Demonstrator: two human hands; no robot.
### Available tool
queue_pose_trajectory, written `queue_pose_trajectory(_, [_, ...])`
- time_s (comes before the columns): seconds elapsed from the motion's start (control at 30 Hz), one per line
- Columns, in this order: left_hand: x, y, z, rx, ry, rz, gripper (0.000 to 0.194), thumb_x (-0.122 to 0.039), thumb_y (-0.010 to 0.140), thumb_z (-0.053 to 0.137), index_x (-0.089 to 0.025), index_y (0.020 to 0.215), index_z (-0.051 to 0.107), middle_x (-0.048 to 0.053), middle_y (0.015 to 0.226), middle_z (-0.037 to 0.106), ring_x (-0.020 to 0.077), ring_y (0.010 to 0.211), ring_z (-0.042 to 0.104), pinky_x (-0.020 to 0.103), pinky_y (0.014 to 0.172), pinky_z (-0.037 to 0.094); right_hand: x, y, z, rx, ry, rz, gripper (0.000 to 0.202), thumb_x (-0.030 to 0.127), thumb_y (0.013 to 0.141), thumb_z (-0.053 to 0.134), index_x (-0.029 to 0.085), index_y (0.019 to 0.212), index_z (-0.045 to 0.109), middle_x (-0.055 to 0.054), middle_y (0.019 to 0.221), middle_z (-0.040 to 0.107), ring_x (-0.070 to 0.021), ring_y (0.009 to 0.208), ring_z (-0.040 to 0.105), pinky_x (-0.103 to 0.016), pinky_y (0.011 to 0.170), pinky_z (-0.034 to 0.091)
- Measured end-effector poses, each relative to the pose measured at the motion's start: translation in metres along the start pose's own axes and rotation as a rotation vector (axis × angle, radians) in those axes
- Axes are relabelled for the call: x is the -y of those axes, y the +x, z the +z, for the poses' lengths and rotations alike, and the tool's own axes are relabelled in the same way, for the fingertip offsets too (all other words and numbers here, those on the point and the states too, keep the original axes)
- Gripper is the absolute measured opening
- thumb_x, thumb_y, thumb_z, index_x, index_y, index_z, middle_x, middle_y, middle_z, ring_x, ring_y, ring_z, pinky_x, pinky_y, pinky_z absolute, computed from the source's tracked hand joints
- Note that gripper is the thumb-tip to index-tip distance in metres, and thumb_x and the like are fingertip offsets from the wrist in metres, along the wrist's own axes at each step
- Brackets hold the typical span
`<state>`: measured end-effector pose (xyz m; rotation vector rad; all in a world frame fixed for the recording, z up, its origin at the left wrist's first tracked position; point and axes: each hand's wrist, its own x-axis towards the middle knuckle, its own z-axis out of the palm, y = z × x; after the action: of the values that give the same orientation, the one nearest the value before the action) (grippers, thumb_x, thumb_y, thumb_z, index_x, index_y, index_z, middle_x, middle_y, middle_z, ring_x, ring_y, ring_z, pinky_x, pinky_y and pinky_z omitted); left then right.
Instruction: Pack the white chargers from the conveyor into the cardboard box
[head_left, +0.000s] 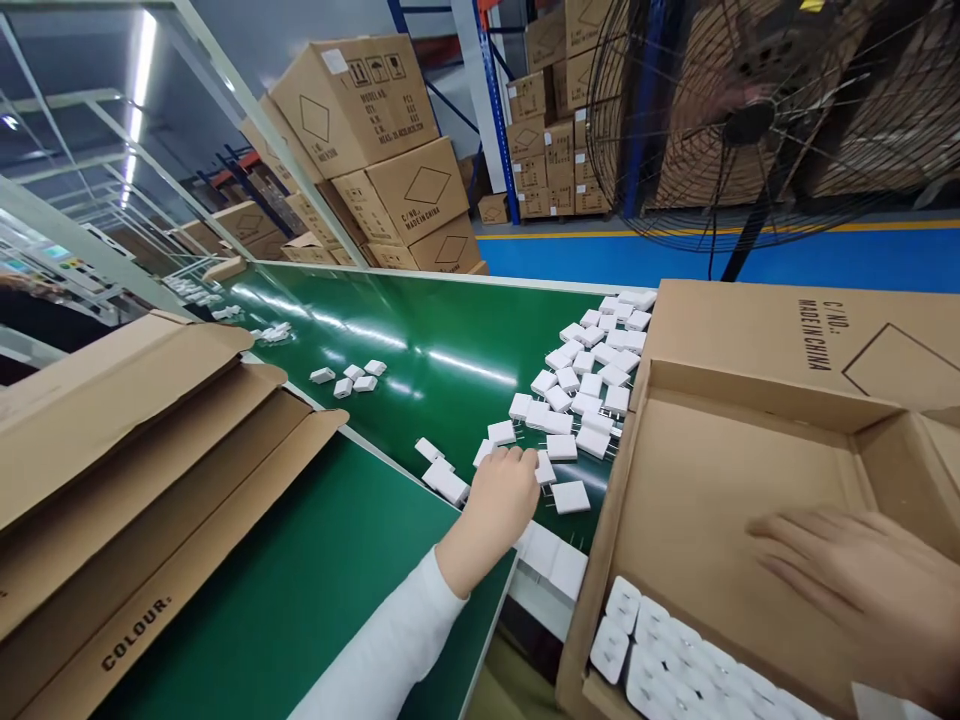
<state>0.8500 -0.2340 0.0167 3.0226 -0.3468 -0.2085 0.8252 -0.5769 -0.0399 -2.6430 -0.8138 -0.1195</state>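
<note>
White plug chargers [561, 447] with metal prongs lie in a loose heap on the green conveyor belt [450, 330]. My left hand [501, 490] is down among the nearest ones, fingers curled and closed; what lies under them is hidden. Chargers touch or flank it on both sides. To the right, an open cardboard box [720, 450] holds white chargers packed in rows [697, 660] along its near side. Over the box's bare inner part hovers my right hand [855, 580], blurred, fingers stretched out and seemingly holding nothing.
Several chargers [365, 383] sit farther up the belt. Flattened cardboard [150, 450] leans at left beside a green tabletop [300, 570]. Stacked cartons [405, 190] stand behind the belt, and a large fan [750, 125] rises behind the box.
</note>
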Motion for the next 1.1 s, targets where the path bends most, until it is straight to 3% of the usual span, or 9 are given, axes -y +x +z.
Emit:
queue_pose_trajectory(0.1, [0.019,0.002,0.022,0.016,0.126,-0.06,0.027,-0.003,0.079,0.041,-0.015,0.098,0.057,0.011,0.097,0.06,0.026,0.096,0.055,0.037,0.079,0.045,0.057,0.074,-0.002,0.142,-0.143,-0.097,0.023,0.024,0.093,0.039,0.023,0.084,0.06,-0.007,0.086,0.065,-0.0237,0.083,0.06,-0.042,0.073,0.04])
queue_pose_trajectory(0.17, [0.021,0.004,0.033,0.0,0.142,-0.084,0.032,-0.004,0.077,0.044,-0.015,0.104,0.054,0.012,0.1,0.059,0.0269,0.098,0.053,0.038,0.079,0.044,0.098,0.112,0.012,0.225,-0.176,-0.151,0.016,0.014,0.087,0.045,0.02,0.093,0.059,-0.008,0.096,0.064,-0.0235,0.09,0.058,-0.039,0.076,0.041])
queue_pose_trajectory(0.3, [0.018,0.01,0.045,-0.024,0.134,0.057,0.042,-0.007,0.076,0.048,-0.018,0.116,0.048,0.009,0.104,0.058,0.0252,0.1,0.051,0.04,0.087,0.04,0.145,0.147,0.059,0.312,-0.236,-0.194,0.029,0.001,0.063,0.062,0.011,0.091,0.059,-0.011,0.084,0.065,-0.0267,0.082,0.06,-0.037,0.069,0.042])
queue_pose_trajectory(0.43, [0.022,0.015,0.047,-0.076,0.133,0.268,0.029,-0.002,0.076,0.046,-0.016,0.101,0.051,0.007,0.1,0.058,0.0217,0.098,0.05,0.039,0.09,0.037,0.137,0.151,0.072,0.356,-0.243,-0.203,0.039,-0.005,0.055,0.061,0.012,0.09,0.057,-0.009,0.085,0.066,-0.0245,0.08,0.062,-0.03,0.059,0.042])
queue_pose_trajectory(0.63, [0.026,0.016,0.045,-0.108,0.128,0.458,0.028,-0.007,0.086,0.043,-0.022,0.108,0.053,0.007,0.108,0.055,0.0202,0.1,0.049,0.036,0.086,0.035,0.082,0.168,0.013,0.274,-0.198,-0.108,0.035,0.021,0.075,0.064,0.018,0.107,0.049,-0.003,0.091,0.065,-0.0182,0.078,0.062,-0.027,0.06,0.046])
queue_pose_trajectory(0.77, [0.021,0.017,0.037,-0.1,0.101,0.541,0.022,-0.009,0.092,0.036,-0.02,0.096,0.055,0.006,0.095,0.058,0.0193,0.093,0.052,0.033,0.078,0.037,0.072,0.185,0.012,0.225,-0.263,-0.104,0.029,0.017,0.078,0.059,0.016,0.107,0.053,-0.009,0.1,0.062,-0.0225,0.089,0.062,-0.03,0.063,0.047])
queue_pose_trajectory(0.9, [0.041,0.003,0.01,-0.128,-0.233,0.332,0.02,-0.013,0.086,0.049,-0.02,0.105,0.049,0.004,0.1,0.059,0.0184,0.094,0.055,0.031,0.08,0.042,0.096,0.193,0.046,0.251,-0.32,-0.203,0.025,-0.002,0.071,0.052,0.014,0.09,0.059,-0.009,0.092,0.062,-0.0222,0.085,0.06,-0.03,0.062,0.044])
queue_pose_trajectory(1.0, [0.062,-0.012,-0.007,-0.143,-0.522,0.091,0.032,-0.015,0.08,0.054,-0.021,0.11,0.045,0.003,0.103,0.057,0.0163,0.089,0.056,0.029,0.077,0.046,0.115,0.2,0.069,0.273,-0.321,-0.262,0.017,-0.001,0.073,0.055,0.014,0.079,0.059,-0.007,0.085,0.063,-0.0201,0.083,0.059,-0.029,0.065,0.044])
queue_pose_trajectory(1.1, [0.068,-0.017,-0.006,-0.084,-0.64,0.069,0.045,-0.011,0.074,0.053,-0.021,0.117,0.044,0.004,0.108,0.054,0.0143,0.086,0.056,0.027,0.076,0.047,0.123,0.203,0.077,0.263,-0.306,-0.266,0.011,0.002,0.077,0.055,0.013,0.075,0.058,-0.006,0.076,0.062,-0.0194,0.08,0.058,-0.03,0.066,0.044])
